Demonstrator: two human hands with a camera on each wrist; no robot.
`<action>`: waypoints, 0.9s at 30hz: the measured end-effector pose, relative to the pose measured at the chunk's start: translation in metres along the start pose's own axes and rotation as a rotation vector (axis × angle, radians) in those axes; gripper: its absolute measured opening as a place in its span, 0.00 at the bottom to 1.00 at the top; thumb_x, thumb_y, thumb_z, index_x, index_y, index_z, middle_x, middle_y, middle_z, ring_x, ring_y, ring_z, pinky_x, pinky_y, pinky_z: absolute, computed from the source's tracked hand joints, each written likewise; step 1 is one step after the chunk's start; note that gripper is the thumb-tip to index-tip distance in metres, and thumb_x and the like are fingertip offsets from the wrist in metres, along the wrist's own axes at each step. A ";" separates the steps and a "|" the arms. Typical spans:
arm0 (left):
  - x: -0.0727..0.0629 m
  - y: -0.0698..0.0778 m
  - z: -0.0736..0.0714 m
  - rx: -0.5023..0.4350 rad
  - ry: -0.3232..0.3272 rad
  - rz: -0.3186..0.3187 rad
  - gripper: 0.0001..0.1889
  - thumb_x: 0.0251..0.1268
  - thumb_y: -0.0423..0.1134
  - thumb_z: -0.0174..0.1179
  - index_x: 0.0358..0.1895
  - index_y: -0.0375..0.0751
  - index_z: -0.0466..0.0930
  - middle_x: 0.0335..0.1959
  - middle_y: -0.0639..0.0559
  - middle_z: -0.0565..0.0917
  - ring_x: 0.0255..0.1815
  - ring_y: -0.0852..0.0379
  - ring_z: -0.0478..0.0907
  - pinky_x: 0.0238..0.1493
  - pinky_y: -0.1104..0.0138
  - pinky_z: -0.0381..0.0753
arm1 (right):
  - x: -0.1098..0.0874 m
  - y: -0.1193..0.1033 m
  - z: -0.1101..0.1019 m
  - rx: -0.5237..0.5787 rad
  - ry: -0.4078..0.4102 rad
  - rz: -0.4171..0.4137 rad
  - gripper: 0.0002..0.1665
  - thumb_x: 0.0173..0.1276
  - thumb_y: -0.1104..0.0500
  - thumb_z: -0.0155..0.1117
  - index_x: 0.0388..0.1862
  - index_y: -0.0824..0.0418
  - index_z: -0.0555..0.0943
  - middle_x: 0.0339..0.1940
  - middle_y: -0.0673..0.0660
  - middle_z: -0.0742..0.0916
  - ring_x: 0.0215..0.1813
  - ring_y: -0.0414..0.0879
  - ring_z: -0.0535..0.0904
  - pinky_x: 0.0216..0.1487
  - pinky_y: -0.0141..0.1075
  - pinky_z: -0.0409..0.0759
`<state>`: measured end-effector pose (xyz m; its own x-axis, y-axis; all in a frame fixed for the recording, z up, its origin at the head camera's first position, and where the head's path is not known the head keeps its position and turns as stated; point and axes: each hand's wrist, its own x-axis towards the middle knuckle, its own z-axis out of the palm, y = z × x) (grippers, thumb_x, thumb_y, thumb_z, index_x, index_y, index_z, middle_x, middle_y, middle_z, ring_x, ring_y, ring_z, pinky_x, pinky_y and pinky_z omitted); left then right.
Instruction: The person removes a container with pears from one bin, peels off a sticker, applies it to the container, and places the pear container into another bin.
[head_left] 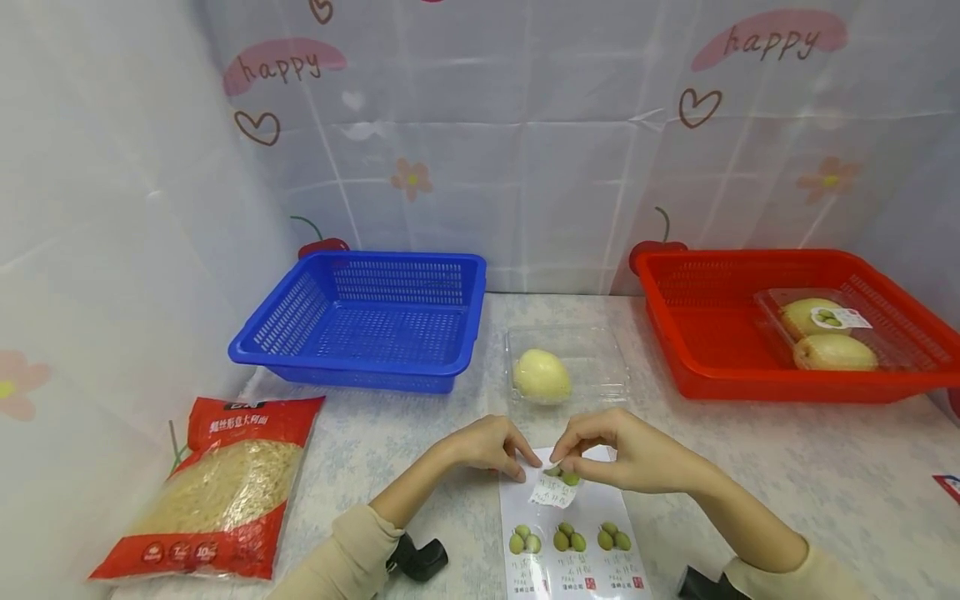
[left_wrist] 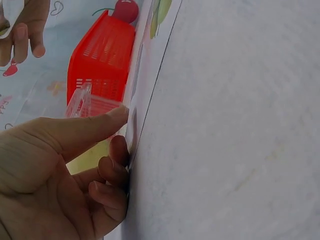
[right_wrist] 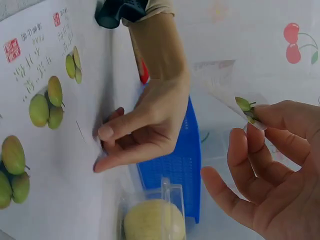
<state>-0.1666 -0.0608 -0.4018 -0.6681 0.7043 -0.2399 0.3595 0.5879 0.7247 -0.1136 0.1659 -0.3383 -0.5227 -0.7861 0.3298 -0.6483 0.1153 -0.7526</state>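
Observation:
My right hand (head_left: 630,454) pinches a peeled sticker (head_left: 553,492) between thumb and index finger, above a white sticker sheet (head_left: 609,500). Green fruit and handwriting-style text are printed on the sticker, which hangs bent in the right wrist view. At the sheet's upper left edge, my left hand (head_left: 487,446) presses down with thumb and fingertips, as the left wrist view shows too. Three more printed labels show on the lower part of the sheet. Just behind the hands, a clear plastic box (head_left: 600,360) holds one pale yellow oval fruit (head_left: 542,377).
A blue basket (head_left: 367,377) stands at the back left. In the red basket (head_left: 780,387) at the back right lies a labelled clear pack (head_left: 836,337) with two yellow fruits. A red bag of pasta (head_left: 217,492) lies at the left. Printed curtains stand behind and beside the table.

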 end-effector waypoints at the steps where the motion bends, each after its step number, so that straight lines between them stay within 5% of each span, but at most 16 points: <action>1: 0.000 0.000 0.000 0.005 -0.002 0.003 0.11 0.50 0.29 0.68 0.40 0.39 0.87 0.14 0.55 0.78 0.12 0.64 0.65 0.16 0.75 0.65 | 0.000 0.000 -0.003 -0.008 0.009 0.004 0.07 0.66 0.68 0.59 0.39 0.60 0.82 0.34 0.52 0.85 0.36 0.40 0.80 0.42 0.35 0.81; 6: -0.005 -0.001 -0.002 0.002 -0.038 0.047 0.12 0.55 0.31 0.66 0.44 0.37 0.85 0.18 0.54 0.80 0.14 0.65 0.67 0.17 0.76 0.66 | 0.001 0.002 -0.019 -0.036 0.063 0.018 0.09 0.66 0.71 0.57 0.40 0.62 0.81 0.35 0.53 0.86 0.34 0.41 0.80 0.38 0.34 0.81; 12: -0.014 0.012 -0.014 -0.129 -0.060 0.147 0.12 0.62 0.33 0.60 0.47 0.30 0.81 0.23 0.40 0.82 0.17 0.55 0.75 0.17 0.69 0.73 | 0.002 0.006 -0.042 -0.098 0.109 0.072 0.09 0.66 0.71 0.56 0.41 0.64 0.81 0.35 0.53 0.86 0.33 0.42 0.80 0.37 0.32 0.82; 14: -0.014 0.019 -0.021 -0.184 -0.007 0.210 0.12 0.63 0.33 0.58 0.46 0.28 0.80 0.25 0.37 0.81 0.19 0.52 0.76 0.18 0.66 0.75 | 0.004 0.007 -0.050 -0.149 0.123 0.094 0.09 0.66 0.71 0.57 0.41 0.65 0.81 0.35 0.53 0.86 0.33 0.41 0.79 0.37 0.32 0.82; 17: -0.010 0.031 -0.030 -0.251 0.168 0.295 0.12 0.66 0.33 0.55 0.47 0.27 0.78 0.26 0.38 0.79 0.20 0.51 0.77 0.19 0.65 0.75 | 0.008 0.009 -0.058 -0.242 0.146 0.120 0.08 0.65 0.71 0.58 0.41 0.66 0.82 0.35 0.53 0.86 0.33 0.40 0.79 0.38 0.32 0.82; 22: 0.001 0.046 -0.043 -0.270 0.475 0.297 0.12 0.67 0.36 0.55 0.47 0.32 0.78 0.32 0.44 0.81 0.28 0.52 0.77 0.25 0.64 0.79 | 0.015 0.014 -0.066 -0.323 0.171 0.153 0.09 0.65 0.71 0.59 0.42 0.66 0.82 0.36 0.53 0.86 0.34 0.40 0.79 0.38 0.33 0.82; 27: 0.017 0.052 -0.048 -0.186 0.543 0.303 0.12 0.63 0.36 0.59 0.46 0.33 0.79 0.37 0.44 0.83 0.36 0.54 0.78 0.36 0.65 0.80 | 0.020 0.018 -0.070 -0.377 0.178 0.202 0.12 0.64 0.70 0.61 0.47 0.67 0.81 0.33 0.51 0.86 0.31 0.40 0.79 0.38 0.32 0.81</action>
<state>-0.1903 -0.0376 -0.3365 -0.8065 0.4982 0.3184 0.4978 0.2816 0.8203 -0.1737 0.1948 -0.3055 -0.7248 -0.6125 0.3156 -0.6626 0.4941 -0.5629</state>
